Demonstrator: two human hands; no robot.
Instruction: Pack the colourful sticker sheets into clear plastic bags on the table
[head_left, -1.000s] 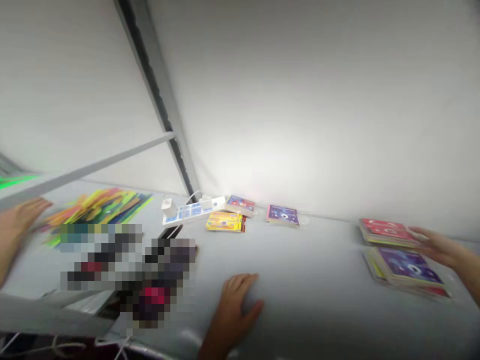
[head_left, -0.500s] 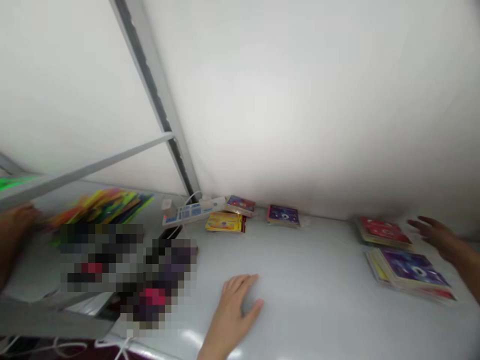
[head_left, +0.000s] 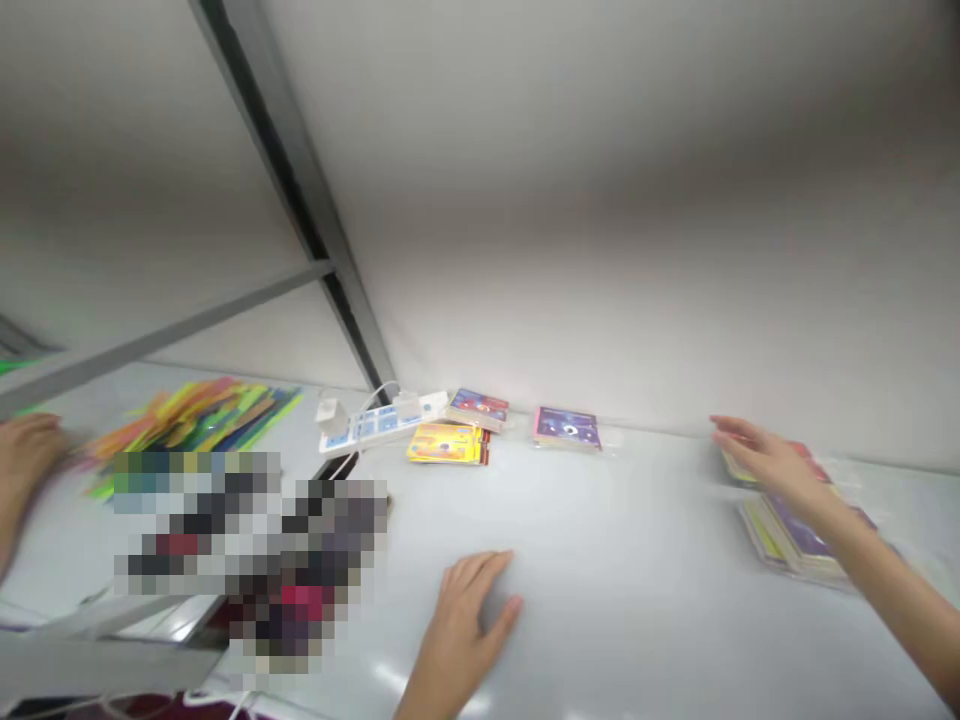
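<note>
My left hand (head_left: 466,618) lies flat, palm down and fingers apart, on the white table (head_left: 615,560) near its front edge, holding nothing. My right hand (head_left: 761,462) reaches in from the right with its fingers stretched out over a red-topped stack of cards (head_left: 814,455), which it partly hides. Whether it touches the stack I cannot tell. Just in front of that stack lies a purple-topped stack of cards (head_left: 795,535), crossed by my forearm.
Against the back wall lie a purple card pack (head_left: 567,428), a yellow pack (head_left: 446,443), a blue-red pack (head_left: 478,406) and a white power strip (head_left: 379,422). Coloured strips (head_left: 199,415) fan out at the left, where another person's hand (head_left: 26,455) rests. A grey frame post (head_left: 300,210) rises there.
My right hand lifted off the red-topped stack, drew back to the right, then swung left over it. The view dipped a little. My left hand stayed flat on the table.
</note>
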